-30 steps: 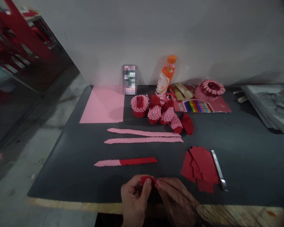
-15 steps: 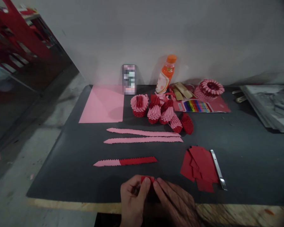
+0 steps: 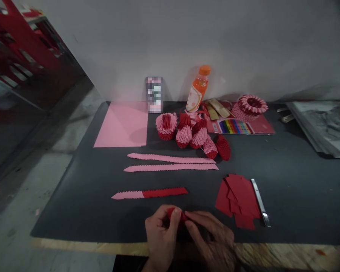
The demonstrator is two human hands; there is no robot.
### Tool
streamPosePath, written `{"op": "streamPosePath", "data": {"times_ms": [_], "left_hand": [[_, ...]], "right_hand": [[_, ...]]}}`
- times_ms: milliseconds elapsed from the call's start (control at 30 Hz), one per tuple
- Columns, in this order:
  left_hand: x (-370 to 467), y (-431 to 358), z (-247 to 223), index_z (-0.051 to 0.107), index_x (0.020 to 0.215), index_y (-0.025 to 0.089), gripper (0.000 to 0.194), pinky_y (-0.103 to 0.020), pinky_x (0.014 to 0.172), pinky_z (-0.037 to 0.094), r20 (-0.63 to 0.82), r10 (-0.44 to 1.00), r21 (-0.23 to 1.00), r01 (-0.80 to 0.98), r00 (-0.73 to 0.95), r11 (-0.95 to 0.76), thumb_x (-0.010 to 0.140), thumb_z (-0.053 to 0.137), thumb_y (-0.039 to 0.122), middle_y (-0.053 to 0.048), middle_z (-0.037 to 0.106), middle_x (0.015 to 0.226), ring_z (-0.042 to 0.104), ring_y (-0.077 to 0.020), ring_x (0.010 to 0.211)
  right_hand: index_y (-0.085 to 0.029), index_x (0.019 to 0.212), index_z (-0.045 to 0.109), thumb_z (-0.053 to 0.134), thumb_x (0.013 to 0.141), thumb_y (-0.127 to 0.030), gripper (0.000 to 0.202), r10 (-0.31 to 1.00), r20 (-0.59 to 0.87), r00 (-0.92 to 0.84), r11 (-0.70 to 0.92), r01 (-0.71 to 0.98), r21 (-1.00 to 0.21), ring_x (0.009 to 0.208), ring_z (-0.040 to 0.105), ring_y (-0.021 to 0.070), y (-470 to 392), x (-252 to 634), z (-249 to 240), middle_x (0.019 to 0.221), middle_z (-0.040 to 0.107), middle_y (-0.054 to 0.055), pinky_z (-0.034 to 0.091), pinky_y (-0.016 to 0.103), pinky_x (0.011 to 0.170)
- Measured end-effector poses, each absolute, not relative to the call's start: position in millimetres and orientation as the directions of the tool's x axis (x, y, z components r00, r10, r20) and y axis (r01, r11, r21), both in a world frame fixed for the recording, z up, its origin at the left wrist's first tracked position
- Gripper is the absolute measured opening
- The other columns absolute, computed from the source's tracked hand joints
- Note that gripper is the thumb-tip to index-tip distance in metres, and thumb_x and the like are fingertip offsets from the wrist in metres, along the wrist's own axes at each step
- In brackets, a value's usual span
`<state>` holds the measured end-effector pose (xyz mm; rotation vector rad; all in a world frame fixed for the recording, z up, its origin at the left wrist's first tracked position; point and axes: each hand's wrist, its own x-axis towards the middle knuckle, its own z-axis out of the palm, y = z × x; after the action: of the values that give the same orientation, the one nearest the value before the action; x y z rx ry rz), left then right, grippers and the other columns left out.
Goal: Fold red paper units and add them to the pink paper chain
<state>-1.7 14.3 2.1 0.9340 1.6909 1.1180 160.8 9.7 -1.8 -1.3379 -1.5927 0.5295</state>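
Near the table's front edge, my left hand (image 3: pixel 163 232) pinches a small folded piece of red paper (image 3: pixel 172 214) between thumb and bent fingers. My right hand (image 3: pixel 209 234) has its thumb and forefinger closed at the paper's right end; the fingers partly hide it. Just beyond lies a row of nested folded pieces, the pink-and-red strip (image 3: pixel 150 193). Two pink strips (image 3: pixel 171 167) of the same kind lie farther back. To the right, loose red paper rectangles (image 3: pixel 239 200) overlap in a pile beside a slim silver cutter (image 3: pixel 260 203).
Folded-paper models (image 3: pixel 184 132) stand in a cluster near the wall, with an orange drink bottle (image 3: pixel 198 88) behind. A phone (image 3: pixel 154 95) leans on the wall beside pink sheets (image 3: pixel 121 126). A round paper basket (image 3: pixel 251 107) and stacked papers (image 3: pixel 325 128) are at right.
The red paper has tilted in my hands, its right end now lower. My right fingers have bent and spread slightly at its right end.
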Motion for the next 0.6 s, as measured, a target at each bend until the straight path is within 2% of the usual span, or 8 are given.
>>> {"op": "streamPosePath", "data": {"times_ms": [100,167,233,333,400,467,533,600], "left_hand": [[-3,12,0,0.096,0.075,0.036,0.043,-0.038,0.058,0.067,-0.29,0.912,0.936,0.114,-0.29,0.333,0.093,0.093,0.075,-0.005,0.089,0.065,0.081,-0.0275,0.06],[-4,9,-3,0.099,0.081,0.037,0.042,-0.04,0.067,0.071,-0.338,0.907,0.936,0.015,-0.251,0.353,0.09,0.096,0.078,-0.008,0.094,0.075,0.087,-0.03,0.07],[-3,6,-7,0.102,0.091,0.036,0.044,-0.041,0.072,0.073,-0.384,0.905,0.922,-0.121,-0.184,0.367,0.08,0.105,0.079,-0.011,0.098,0.085,0.09,-0.0318,0.078],[-1,3,-13,0.101,0.085,0.031,0.049,-0.037,0.064,0.066,-0.411,0.9,0.904,-0.189,-0.142,0.383,0.071,0.112,0.076,-0.009,0.091,0.072,0.081,-0.0267,0.066],[0,3,-14,0.098,0.074,0.027,0.05,-0.034,0.062,0.061,-0.412,0.898,0.906,-0.169,-0.155,0.387,0.075,0.11,0.076,-0.007,0.086,0.063,0.073,-0.0222,0.059],[0,4,-13,0.098,0.074,0.026,0.05,-0.033,0.064,0.062,-0.408,0.897,0.909,-0.166,-0.171,0.382,0.078,0.107,0.075,-0.007,0.089,0.065,0.073,-0.0217,0.061],[0,5,-10,0.099,0.077,0.025,0.052,-0.032,0.066,0.064,-0.406,0.896,0.91,-0.166,-0.18,0.379,0.081,0.105,0.077,-0.009,0.092,0.069,0.077,-0.0234,0.065],[-1,5,-8,0.1,0.08,0.026,0.055,-0.033,0.066,0.066,-0.403,0.895,0.912,-0.166,-0.191,0.375,0.084,0.101,0.08,-0.01,0.094,0.072,0.079,-0.025,0.067]], "right_hand": [[-0.037,0.099,0.094,0.088,0.111,-0.04,0.013,0.925,0.367,0.096,0.283,0.467,-0.838,0.066,0.093,0.0136,13,156,-2,0.085,0.096,-0.009,0.076,0.015,0.067],[-0.037,0.095,0.094,0.09,0.107,-0.037,0.013,0.92,0.364,0.145,0.266,0.45,-0.852,0.063,0.091,0.0136,14,155,-2,0.082,0.094,-0.01,0.075,0.016,0.064],[-0.036,0.09,0.093,0.09,0.104,-0.036,0.014,0.908,0.364,0.205,0.242,0.451,-0.859,0.059,0.088,0.0148,15,153,-3,0.078,0.092,-0.009,0.073,0.019,0.061],[-0.034,0.085,0.09,0.089,0.104,-0.035,0.018,0.902,0.351,0.253,0.205,0.464,-0.862,0.054,0.084,0.0168,15,149,-3,0.074,0.088,-0.007,0.069,0.022,0.054],[-0.033,0.083,0.087,0.089,0.104,-0.036,0.021,0.906,0.335,0.257,0.191,0.459,-0.868,0.05,0.079,0.016,15,146,-3,0.07,0.085,-0.008,0.064,0.022,0.048],[-0.032,0.082,0.085,0.088,0.106,-0.04,0.025,0.909,0.329,0.255,0.187,0.455,-0.871,0.045,0.075,0.0146,15,142,-4,0.066,0.082,-0.008,0.06,0.021,0.044],[-0.031,0.084,0.085,0.088,0.108,-0.045,0.028,0.897,0.359,0.256,0.208,0.474,-0.856,0.047,0.077,0.0148,14,140,-6,0.068,0.084,-0.008,0.064,0.021,0.048],[-0.031,0.089,0.087,0.088,0.109,-0.043,0.023,0.878,0.411,0.245,0.247,0.503,-0.828,0.053,0.083,0.0162,13,140,-6,0.074,0.087,-0.007,0.071,0.022,0.056]]}}
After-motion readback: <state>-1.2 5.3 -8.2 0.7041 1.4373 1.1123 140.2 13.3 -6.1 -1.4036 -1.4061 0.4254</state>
